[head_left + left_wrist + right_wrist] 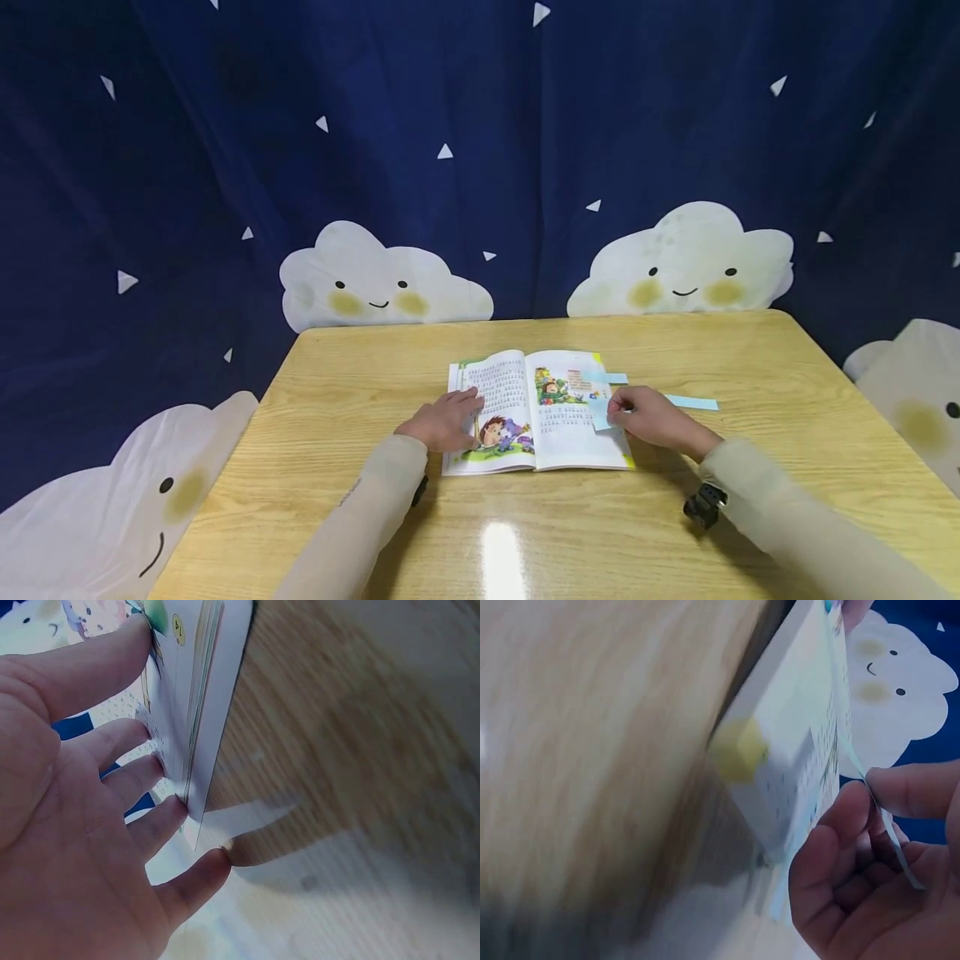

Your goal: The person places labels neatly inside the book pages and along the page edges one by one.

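Note:
An open picture book (570, 446) lies on the table. The left hand (447, 419) rests spread on its left page; in the left wrist view that hand's (97, 787) fingertips touch the page, the little finger near the table. Over the right page, the right hand (660, 419) pinches a light blue paper strip (599, 414) between thumb and forefinger. The right wrist view shows the strip (892, 836) edge-on in the right hand (885, 855), other fingers curled. Another blue strip (611, 378) lies across the right page's upper part, its end past the edge.
A further light blue strip (693, 402) lies on the wooden table (360, 375) right of the book, behind the right hand. A dark blue curtain (450, 100) with clouds and white triangles hangs along the table's far edge.

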A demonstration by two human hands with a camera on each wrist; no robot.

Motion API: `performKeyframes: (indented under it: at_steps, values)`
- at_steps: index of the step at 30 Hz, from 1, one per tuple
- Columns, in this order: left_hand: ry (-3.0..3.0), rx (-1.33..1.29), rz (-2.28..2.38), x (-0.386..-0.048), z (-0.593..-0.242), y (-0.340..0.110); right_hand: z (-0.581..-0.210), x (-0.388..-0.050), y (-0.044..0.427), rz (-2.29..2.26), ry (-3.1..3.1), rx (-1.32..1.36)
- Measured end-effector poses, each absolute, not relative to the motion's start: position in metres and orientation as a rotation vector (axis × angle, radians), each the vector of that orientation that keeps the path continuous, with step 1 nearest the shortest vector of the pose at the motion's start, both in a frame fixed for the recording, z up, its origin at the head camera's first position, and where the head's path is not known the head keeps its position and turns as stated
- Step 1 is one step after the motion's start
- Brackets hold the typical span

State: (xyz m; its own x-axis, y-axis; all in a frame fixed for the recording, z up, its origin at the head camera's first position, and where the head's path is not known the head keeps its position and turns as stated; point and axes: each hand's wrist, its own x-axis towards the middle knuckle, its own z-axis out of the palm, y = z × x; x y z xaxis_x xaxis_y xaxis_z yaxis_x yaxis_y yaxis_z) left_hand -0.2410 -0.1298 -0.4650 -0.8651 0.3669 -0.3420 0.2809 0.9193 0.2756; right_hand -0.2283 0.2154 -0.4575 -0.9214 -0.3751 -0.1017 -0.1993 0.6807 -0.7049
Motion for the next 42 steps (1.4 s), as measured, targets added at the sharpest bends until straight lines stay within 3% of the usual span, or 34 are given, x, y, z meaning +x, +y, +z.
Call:
performKeyframes:
  at_steps: [34, 42]
  values:
    - [2.687, 0.489, 0.305, -0.24, -0.463, -0.131, -0.478, -0.225, 0.204, -0.778, 2.852, -0.429]
    - [2.683, 0.487, 0.331, -0.239, -0.462, -0.131, -0.468, -0.215, 0.21, -0.553, 3.028, -0.586]
